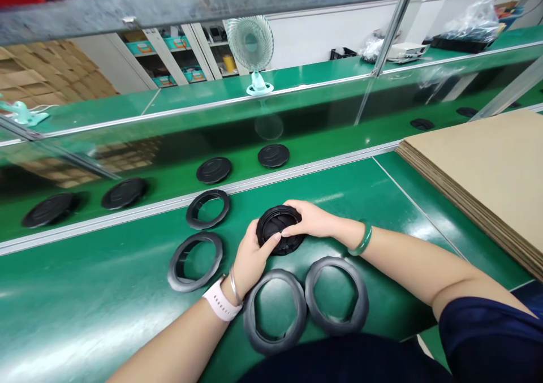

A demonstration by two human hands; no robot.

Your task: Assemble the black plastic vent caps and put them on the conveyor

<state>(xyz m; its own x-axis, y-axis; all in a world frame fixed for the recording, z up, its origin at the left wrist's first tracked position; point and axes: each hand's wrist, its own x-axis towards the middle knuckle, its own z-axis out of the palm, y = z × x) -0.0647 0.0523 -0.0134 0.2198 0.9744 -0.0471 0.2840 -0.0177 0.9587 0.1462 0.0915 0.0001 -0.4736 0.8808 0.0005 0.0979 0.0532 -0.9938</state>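
Note:
Between both hands is a round black plastic part [278,220] with a raised rim and a recessed, ribbed middle. My left hand [253,253] grips its left side, the thumb pressed on the inner face. On the other side, my right hand [309,219] holds the edge with its thumb also inside, the two thumb tips close together. Fingers under the part are hidden. Close to my left wrist lie a grey ring [250,318] and, beside it, another grey ring [361,298]. Two more dark rings, one nearer [175,272] and one farther [190,213], lie to the left.
Beyond a metal rail [169,206], several black round discs [274,155] lie on a green belt [169,188]. A stack of cardboard sheets [479,162] stands at the right. A small fan [251,43] sits on the ledge behind, and a metal beam [169,4] crosses overhead.

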